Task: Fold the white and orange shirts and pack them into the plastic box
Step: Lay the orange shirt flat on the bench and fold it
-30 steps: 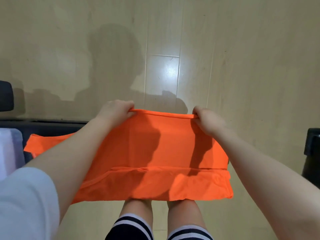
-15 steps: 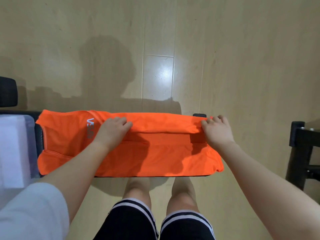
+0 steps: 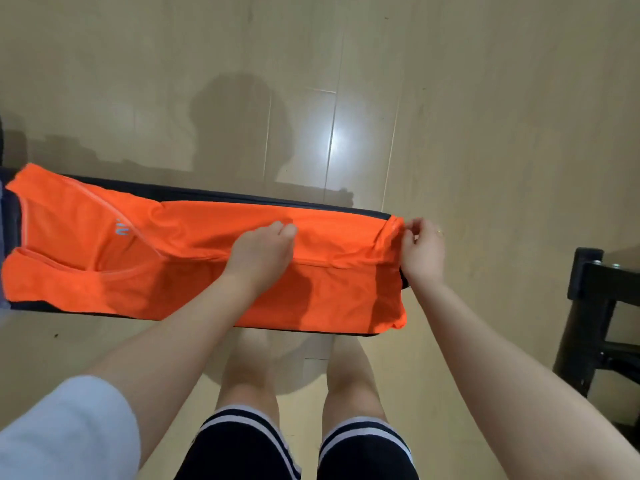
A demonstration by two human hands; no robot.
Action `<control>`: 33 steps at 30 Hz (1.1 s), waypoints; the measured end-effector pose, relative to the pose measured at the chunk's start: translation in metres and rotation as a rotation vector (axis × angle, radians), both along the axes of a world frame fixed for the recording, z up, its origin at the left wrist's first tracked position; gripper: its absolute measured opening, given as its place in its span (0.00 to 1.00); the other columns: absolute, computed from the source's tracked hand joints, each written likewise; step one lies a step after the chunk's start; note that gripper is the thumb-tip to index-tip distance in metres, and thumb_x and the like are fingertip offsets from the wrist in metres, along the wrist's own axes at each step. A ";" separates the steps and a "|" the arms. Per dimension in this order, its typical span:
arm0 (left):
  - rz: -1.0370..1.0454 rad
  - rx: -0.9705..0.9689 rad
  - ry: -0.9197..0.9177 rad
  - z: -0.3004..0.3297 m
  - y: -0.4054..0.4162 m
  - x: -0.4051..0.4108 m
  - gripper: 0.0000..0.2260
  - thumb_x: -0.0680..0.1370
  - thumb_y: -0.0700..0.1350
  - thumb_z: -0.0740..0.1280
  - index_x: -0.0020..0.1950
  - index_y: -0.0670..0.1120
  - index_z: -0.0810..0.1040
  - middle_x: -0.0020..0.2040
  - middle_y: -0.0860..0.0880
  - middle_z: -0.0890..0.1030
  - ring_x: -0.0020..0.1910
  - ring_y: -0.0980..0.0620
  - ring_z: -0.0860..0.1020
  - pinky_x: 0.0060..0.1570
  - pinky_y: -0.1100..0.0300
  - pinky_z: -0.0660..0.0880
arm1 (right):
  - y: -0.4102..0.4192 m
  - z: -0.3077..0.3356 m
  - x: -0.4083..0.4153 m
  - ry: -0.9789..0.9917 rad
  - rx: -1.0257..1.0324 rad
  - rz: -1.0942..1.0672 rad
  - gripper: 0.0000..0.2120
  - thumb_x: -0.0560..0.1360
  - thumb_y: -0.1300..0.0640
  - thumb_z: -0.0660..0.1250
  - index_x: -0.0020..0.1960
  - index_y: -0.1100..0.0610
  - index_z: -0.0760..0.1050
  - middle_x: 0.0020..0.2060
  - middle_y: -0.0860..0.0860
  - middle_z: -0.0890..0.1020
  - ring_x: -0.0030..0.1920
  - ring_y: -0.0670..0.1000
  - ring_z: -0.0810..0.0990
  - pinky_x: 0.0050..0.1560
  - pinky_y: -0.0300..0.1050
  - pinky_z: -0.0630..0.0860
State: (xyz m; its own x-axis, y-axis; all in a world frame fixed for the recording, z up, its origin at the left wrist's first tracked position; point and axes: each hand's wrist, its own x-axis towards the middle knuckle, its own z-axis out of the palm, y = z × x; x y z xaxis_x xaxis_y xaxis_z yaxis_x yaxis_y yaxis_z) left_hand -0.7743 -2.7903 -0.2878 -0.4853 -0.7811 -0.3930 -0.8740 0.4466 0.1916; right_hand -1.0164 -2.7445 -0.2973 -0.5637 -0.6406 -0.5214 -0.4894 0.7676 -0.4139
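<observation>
The orange shirt (image 3: pixel 104 258) lies folded lengthwise along a narrow dark bench (image 3: pixel 242 197), its collar and small logo toward the left. My left hand (image 3: pixel 259 252) rests on the middle of the shirt with its fingers curled, pinching the cloth at the fold line. My right hand (image 3: pixel 422 251) pinches the shirt's right end at the bench's far right corner. A pale patch at the far left edge (image 3: pixel 2 199) may be the white shirt. No plastic box is in view.
The bench stands on a light wooden floor (image 3: pixel 485 133). A black stand or chair frame (image 3: pixel 602 313) is at the right edge. My knees and striped dark shorts (image 3: pixel 242 441) are below the bench.
The shirt has come down from the air onto the bench and been folded over lengthwise. My right hand moved to the shirt's right end; my left hand stayed near the middle.
</observation>
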 end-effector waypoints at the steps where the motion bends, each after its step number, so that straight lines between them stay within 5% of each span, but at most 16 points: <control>1: -0.012 -0.024 0.035 -0.005 -0.001 -0.019 0.04 0.66 0.40 0.67 0.39 0.44 0.78 0.28 0.46 0.77 0.22 0.43 0.77 0.17 0.61 0.67 | -0.005 -0.002 -0.009 -0.041 0.009 0.012 0.15 0.75 0.68 0.54 0.57 0.61 0.74 0.59 0.59 0.75 0.60 0.57 0.72 0.56 0.42 0.65; 4: 0.002 0.016 0.162 -0.013 -0.005 -0.072 0.12 0.71 0.43 0.59 0.49 0.43 0.79 0.34 0.44 0.79 0.28 0.42 0.79 0.21 0.57 0.71 | -0.015 -0.015 -0.033 -0.277 0.033 0.211 0.23 0.75 0.71 0.53 0.66 0.56 0.70 0.64 0.52 0.70 0.61 0.49 0.70 0.61 0.35 0.65; 6: 0.191 0.150 0.210 -0.016 -0.011 -0.102 0.13 0.78 0.44 0.57 0.59 0.43 0.75 0.44 0.39 0.80 0.42 0.38 0.80 0.35 0.51 0.73 | -0.021 -0.026 -0.047 -0.440 0.055 0.338 0.21 0.75 0.71 0.56 0.65 0.57 0.72 0.61 0.52 0.74 0.55 0.45 0.72 0.56 0.32 0.67; 8: 0.346 0.328 0.224 -0.026 -0.016 -0.122 0.13 0.79 0.46 0.58 0.61 0.43 0.72 0.50 0.37 0.80 0.51 0.37 0.77 0.44 0.51 0.71 | -0.029 -0.033 -0.056 -0.603 0.071 0.352 0.16 0.74 0.71 0.60 0.58 0.59 0.76 0.49 0.52 0.79 0.42 0.38 0.76 0.47 0.30 0.71; 11: 0.386 0.356 0.231 -0.033 -0.017 -0.132 0.09 0.78 0.44 0.61 0.56 0.43 0.73 0.50 0.37 0.80 0.51 0.37 0.77 0.45 0.52 0.71 | -0.042 -0.037 -0.067 -0.726 0.051 0.366 0.13 0.71 0.73 0.63 0.40 0.56 0.74 0.33 0.48 0.75 0.27 0.36 0.73 0.34 0.31 0.70; 15: 0.413 0.361 0.226 -0.034 -0.008 -0.131 0.08 0.78 0.44 0.61 0.55 0.43 0.71 0.48 0.40 0.81 0.49 0.39 0.77 0.44 0.52 0.70 | -0.029 -0.033 -0.075 -0.487 -0.062 0.555 0.06 0.64 0.57 0.61 0.33 0.48 0.65 0.31 0.44 0.70 0.32 0.41 0.69 0.35 0.37 0.64; 18: 0.410 0.365 0.218 -0.026 0.000 -0.131 0.13 0.76 0.46 0.65 0.56 0.43 0.69 0.47 0.43 0.79 0.49 0.41 0.76 0.44 0.51 0.70 | 0.008 -0.038 -0.077 -0.091 -0.175 0.673 0.04 0.66 0.59 0.56 0.37 0.55 0.69 0.36 0.53 0.75 0.40 0.57 0.74 0.41 0.46 0.66; 20: 0.373 0.361 0.193 -0.021 0.008 -0.132 0.15 0.74 0.49 0.68 0.55 0.43 0.70 0.49 0.44 0.77 0.51 0.42 0.75 0.47 0.51 0.70 | 0.025 -0.038 -0.079 -0.005 -0.072 0.403 0.04 0.71 0.64 0.57 0.40 0.59 0.70 0.40 0.57 0.76 0.45 0.58 0.74 0.42 0.46 0.65; 24: 0.337 0.378 0.156 -0.019 0.024 -0.137 0.13 0.76 0.50 0.65 0.55 0.43 0.72 0.53 0.44 0.75 0.55 0.44 0.73 0.53 0.49 0.71 | 0.037 -0.031 -0.064 -0.384 0.094 -0.174 0.05 0.73 0.61 0.61 0.38 0.54 0.70 0.36 0.50 0.76 0.42 0.53 0.75 0.43 0.48 0.70; 28: 0.360 0.351 0.196 -0.022 0.030 -0.134 0.12 0.79 0.43 0.59 0.61 0.44 0.73 0.57 0.43 0.74 0.58 0.41 0.74 0.55 0.47 0.72 | 0.036 -0.014 -0.031 -0.613 0.122 -0.280 0.09 0.71 0.55 0.66 0.35 0.52 0.68 0.30 0.44 0.70 0.33 0.46 0.68 0.39 0.45 0.67; 33: 0.375 0.212 0.169 -0.019 0.028 -0.123 0.15 0.75 0.37 0.62 0.62 0.43 0.75 0.66 0.39 0.70 0.62 0.38 0.71 0.58 0.44 0.72 | 0.019 -0.009 -0.008 -0.478 -0.025 -0.379 0.04 0.67 0.50 0.63 0.35 0.50 0.70 0.41 0.51 0.74 0.40 0.49 0.71 0.46 0.47 0.70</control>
State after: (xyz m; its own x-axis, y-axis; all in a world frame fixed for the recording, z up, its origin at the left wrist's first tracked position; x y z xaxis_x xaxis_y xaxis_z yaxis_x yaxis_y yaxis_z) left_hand -0.8972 -2.7622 -0.3070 -0.2553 -0.8259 -0.5027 -0.9162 0.0406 0.3986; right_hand -1.0246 -2.7250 -0.3062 -0.4620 -0.4566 -0.7603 0.0609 0.8389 -0.5408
